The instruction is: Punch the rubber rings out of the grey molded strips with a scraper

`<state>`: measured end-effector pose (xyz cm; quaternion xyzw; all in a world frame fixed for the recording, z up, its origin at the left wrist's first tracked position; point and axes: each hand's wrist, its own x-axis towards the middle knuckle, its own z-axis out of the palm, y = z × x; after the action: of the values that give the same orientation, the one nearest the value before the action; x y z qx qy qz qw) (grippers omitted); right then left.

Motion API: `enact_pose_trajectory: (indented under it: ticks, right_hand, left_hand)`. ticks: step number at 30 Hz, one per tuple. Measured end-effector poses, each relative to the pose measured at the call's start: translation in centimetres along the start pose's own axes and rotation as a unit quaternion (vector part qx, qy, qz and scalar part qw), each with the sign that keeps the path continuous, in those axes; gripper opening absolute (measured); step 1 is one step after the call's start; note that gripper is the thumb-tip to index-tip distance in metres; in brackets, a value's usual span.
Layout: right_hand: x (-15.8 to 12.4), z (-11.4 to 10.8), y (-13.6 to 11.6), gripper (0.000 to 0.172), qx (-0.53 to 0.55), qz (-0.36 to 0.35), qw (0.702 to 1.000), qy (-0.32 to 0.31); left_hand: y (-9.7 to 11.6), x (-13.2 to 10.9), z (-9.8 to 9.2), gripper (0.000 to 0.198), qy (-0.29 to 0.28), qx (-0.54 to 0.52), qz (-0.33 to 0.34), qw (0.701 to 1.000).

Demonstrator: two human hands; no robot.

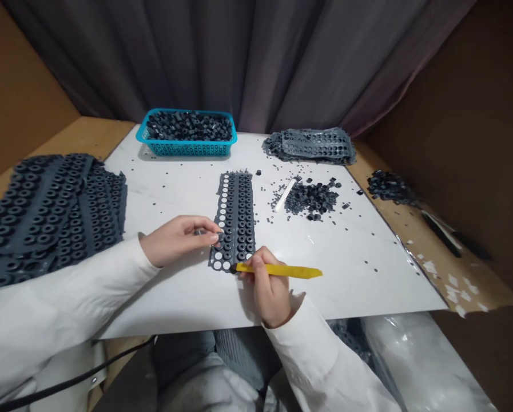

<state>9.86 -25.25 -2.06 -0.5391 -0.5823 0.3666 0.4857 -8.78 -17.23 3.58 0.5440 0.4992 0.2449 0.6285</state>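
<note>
A dark rubber strip [236, 220] full of round rings lies lengthwise on the white board [359, 257]; its left column shows punched-out holes. My left hand [177, 239] pinches the strip's left edge near the near end, fingers closed on it. My right hand [268, 289] grips a yellow stick tool [282, 270] like a pen, with its tip touching the strip's near corner. Both arms wear white sleeves.
A blue basket [186, 147] of black rings stands at the back. Stacked full rubber sheets [46, 212] lie at the left, emptied sheets [314, 146] at the back right. A pile of loose rings [311, 199] and a white stick [285, 194] lie right of the strip.
</note>
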Motion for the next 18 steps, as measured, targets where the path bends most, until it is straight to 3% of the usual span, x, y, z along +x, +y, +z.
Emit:
enact_pose_trajectory:
  ticks: [4, 11, 18]
  right_hand:
    - [0.1, 0.1, 0.4, 0.028, 0.043, 0.027, 0.998, 0.040]
    - [0.2, 0.0, 0.1, 0.026, 0.026, 0.033, 0.999, 0.023]
    - [0.1, 0.0, -0.5, 0.020, 0.088, -0.009, 0.995, 0.035]
  left_hand:
    - [-1.6, 0.2, 0.8, 0.036, -0.039, -0.104, -0.091, 0.990]
    - [-2.7, 0.0, 0.9, 0.032, -0.106, -0.232, -0.127, 0.959]
    - [-2.6, -0.1, 1.3, 0.029, -0.102, -0.257, -0.140, 0.951]
